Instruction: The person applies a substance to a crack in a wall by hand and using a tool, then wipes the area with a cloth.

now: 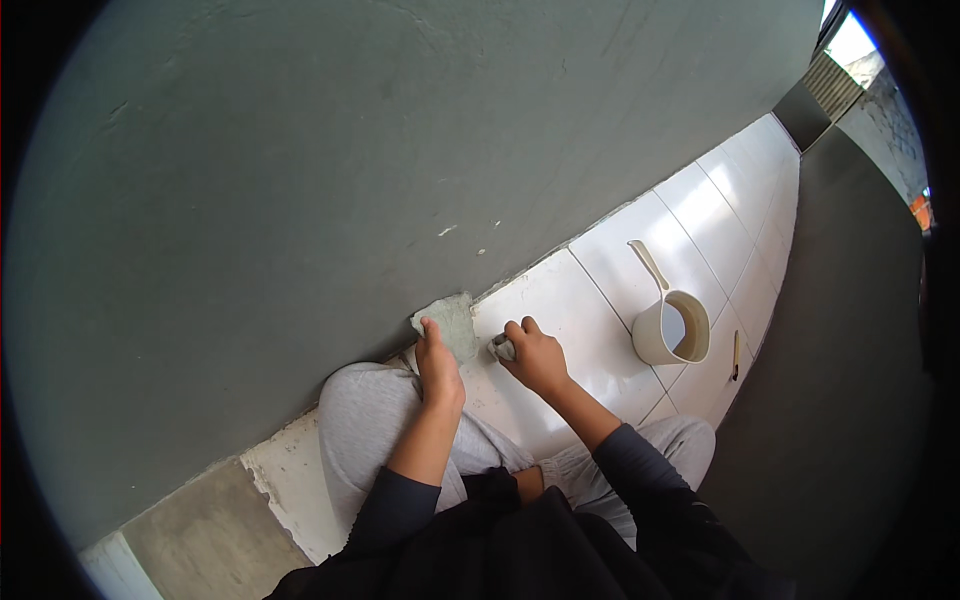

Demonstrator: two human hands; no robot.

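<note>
At the foot of the grey wall, my left hand [440, 370] grips a flat grey-green sheet [453, 318] with uneven edges. One digit lies over its near face, and the other fingers are mostly hidden. Whether the sheet is cloth or something stiffer I cannot tell. Just to the right, my right hand [538, 360] is closed around a small crumpled grey wad [502, 348], which looks like cloth, low over the white tiles. A small gap separates the wad from the sheet.
A cream long-handled water dipper [655, 335] holding liquid stands on the white tiled floor [550, 295], right of my hands. Beyond it lies a thin yellowish stick-like tool [737, 355]. The grey wall [300, 200] rises ahead; a dark surface [840, 330] bounds the right. My bent legs flank my arms.
</note>
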